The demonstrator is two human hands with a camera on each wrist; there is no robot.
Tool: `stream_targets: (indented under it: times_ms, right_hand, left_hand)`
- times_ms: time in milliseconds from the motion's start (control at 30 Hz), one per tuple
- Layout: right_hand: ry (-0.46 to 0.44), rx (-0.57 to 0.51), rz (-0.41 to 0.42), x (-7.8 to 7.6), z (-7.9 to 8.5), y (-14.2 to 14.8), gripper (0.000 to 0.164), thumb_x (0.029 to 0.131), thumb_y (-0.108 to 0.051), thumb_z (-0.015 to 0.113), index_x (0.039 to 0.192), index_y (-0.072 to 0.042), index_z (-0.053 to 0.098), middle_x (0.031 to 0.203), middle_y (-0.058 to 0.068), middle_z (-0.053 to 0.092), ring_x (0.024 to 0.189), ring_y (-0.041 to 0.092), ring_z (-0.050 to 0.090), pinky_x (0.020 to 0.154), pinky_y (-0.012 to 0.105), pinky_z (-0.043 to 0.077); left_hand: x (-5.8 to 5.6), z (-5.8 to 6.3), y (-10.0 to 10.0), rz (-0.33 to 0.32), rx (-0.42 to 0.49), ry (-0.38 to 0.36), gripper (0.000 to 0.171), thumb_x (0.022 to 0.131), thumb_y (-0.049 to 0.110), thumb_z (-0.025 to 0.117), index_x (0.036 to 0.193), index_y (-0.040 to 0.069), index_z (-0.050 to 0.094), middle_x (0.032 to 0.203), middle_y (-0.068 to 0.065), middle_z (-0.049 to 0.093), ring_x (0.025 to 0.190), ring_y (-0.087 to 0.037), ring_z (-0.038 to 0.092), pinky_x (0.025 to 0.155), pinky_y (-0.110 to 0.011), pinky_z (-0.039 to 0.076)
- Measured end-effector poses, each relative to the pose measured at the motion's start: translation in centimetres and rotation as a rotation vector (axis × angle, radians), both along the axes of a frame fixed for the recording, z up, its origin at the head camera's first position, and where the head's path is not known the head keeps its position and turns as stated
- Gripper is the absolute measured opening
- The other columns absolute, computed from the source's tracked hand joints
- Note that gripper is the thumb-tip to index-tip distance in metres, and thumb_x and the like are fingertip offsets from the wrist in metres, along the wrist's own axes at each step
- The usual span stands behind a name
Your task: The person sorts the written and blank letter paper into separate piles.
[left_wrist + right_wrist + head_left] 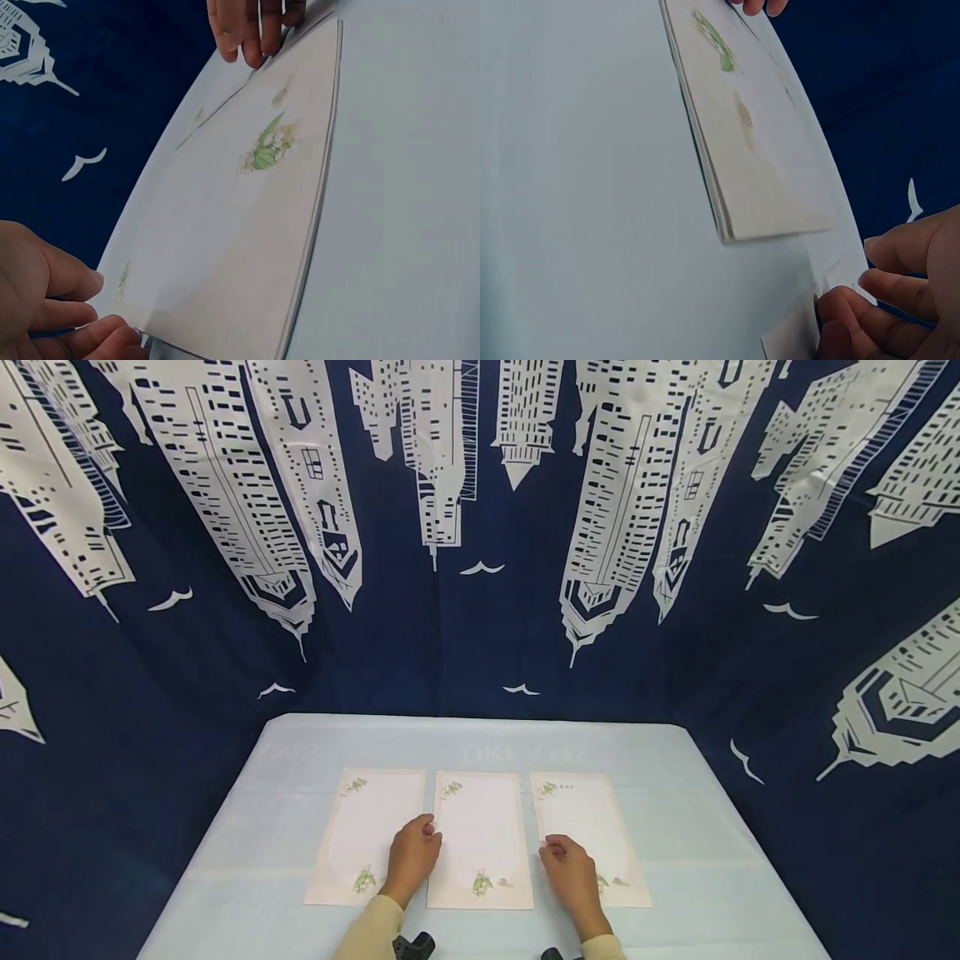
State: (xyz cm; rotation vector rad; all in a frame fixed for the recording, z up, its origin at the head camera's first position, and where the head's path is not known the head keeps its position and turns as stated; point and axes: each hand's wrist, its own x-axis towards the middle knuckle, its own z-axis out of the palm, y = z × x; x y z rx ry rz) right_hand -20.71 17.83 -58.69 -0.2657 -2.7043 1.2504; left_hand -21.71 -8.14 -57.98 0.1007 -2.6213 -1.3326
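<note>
Three pale sheet stacks printed with green sprigs lie side by side: a left stack (367, 822), a middle stack (477, 827) and a right stack (588, 822). My left hand (414, 856) is over the gap between the left and middle stacks. In the left wrist view its loosely bent fingertips (129, 335) are right at the middle stack's edge. My right hand (570, 872) covers part of the right stack's left edge. Its bent fingers (840, 304) meet that edge in the right wrist view, the thumb standing apart from them.
The stacks lie on a white-covered table (247, 860). A dark blue cloth (465, 635) printed with white buildings and birds hangs behind and around it. Black straps or devices (415, 946) sit at the wrists, by beige sleeves (371, 931).
</note>
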Motion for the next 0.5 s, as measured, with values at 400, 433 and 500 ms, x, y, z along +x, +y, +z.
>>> stream_targets:
  times_ms: [400, 433, 500]
  right_hand:
    - [-0.023, -0.011, 0.017, 0.1, -0.1, -1.9, 0.023, 0.089, -0.009, 0.069, 0.108, 0.004, 0.071, 0.093, 0.01, 0.073, 0.089, 0.029, 0.072, 0.076, 0.04, 0.059]
    - [-0.022, -0.013, 0.021, 0.1, 0.0, -2.1, 0.023, 0.088, -0.009, 0.07, 0.108, 0.004, 0.071, 0.093, 0.01, 0.073, 0.088, 0.029, 0.072, 0.076, 0.04, 0.059]
    - [-0.029, -0.015, 0.034, 0.2, 0.0, -2.3, 0.023, 0.089, -0.009, 0.069, 0.108, 0.005, 0.071, 0.094, 0.01, 0.073, 0.088, 0.028, 0.072, 0.076, 0.04, 0.059]
  left_hand:
    - [1.1, -0.7, -0.3, 0.014, 0.028, -0.031, 0.032, 0.088, 0.003, 0.07, 0.118, -0.009, 0.067, 0.104, -0.022, 0.072, 0.093, -0.036, 0.071, 0.079, -0.047, 0.057]
    - [1.2, -0.7, -0.2, 0.015, 0.034, -0.034, 0.033, 0.088, 0.003, 0.07, 0.118, -0.009, 0.067, 0.105, -0.022, 0.072, 0.095, -0.036, 0.07, 0.081, -0.048, 0.057]
    - [1.5, -0.6, -0.1, 0.019, 0.038, -0.035, 0.032, 0.088, 0.002, 0.07, 0.118, -0.009, 0.067, 0.106, -0.022, 0.072, 0.095, -0.036, 0.07, 0.082, -0.048, 0.057]
